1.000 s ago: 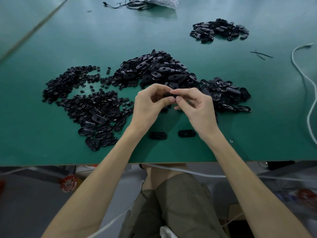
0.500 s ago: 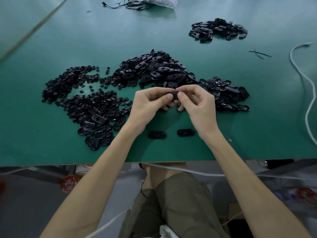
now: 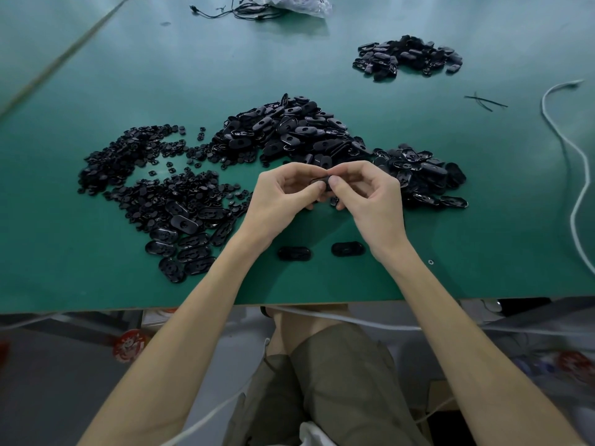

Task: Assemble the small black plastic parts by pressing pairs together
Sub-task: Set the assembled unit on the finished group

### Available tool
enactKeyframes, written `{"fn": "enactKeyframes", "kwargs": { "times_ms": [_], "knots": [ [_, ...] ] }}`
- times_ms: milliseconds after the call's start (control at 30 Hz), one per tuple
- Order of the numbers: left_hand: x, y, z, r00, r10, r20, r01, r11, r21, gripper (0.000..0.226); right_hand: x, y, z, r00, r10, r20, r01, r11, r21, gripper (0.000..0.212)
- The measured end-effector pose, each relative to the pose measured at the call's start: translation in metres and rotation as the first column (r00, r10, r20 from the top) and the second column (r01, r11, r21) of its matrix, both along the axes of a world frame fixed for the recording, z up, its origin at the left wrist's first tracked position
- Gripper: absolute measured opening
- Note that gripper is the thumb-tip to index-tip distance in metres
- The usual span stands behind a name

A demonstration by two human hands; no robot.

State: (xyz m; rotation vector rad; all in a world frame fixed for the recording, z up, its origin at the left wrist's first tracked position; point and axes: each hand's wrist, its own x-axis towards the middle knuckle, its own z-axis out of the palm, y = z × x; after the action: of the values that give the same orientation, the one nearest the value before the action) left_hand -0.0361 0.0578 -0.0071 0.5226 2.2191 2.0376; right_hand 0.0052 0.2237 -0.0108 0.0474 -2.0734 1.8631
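Note:
My left hand and my right hand meet above the green table and both pinch one small black oval part between thumbs and fingertips; most of it is hidden by the fingers. Behind my hands lies a big pile of black oval shells, with more to the right. A spread of tiny black round pieces and more ovals lies to the left. Two single black oval parts rest on the table near my wrists.
A separate small heap of black parts sits far right at the back. A white cord runs down the right side. Black wires and a clear plastic bag lie at the far edge. The table's front edge crosses below my forearms.
My hands stay together on the same part. The fingers have shifted slightly, and the thumbs now sit closer over it.

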Motion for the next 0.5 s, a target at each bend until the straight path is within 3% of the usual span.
{"fn": "enactKeyframes", "kwargs": {
  "times_ms": [500],
  "knots": [
    [0.0015,-0.0003,0.0044,0.999,0.048,0.001,-0.047,0.997,-0.059,0.017,-0.0012,-0.0015,0.0009,1.000,0.007,-0.002,-0.007,0.993,0.120,0.009]
  ]
}}
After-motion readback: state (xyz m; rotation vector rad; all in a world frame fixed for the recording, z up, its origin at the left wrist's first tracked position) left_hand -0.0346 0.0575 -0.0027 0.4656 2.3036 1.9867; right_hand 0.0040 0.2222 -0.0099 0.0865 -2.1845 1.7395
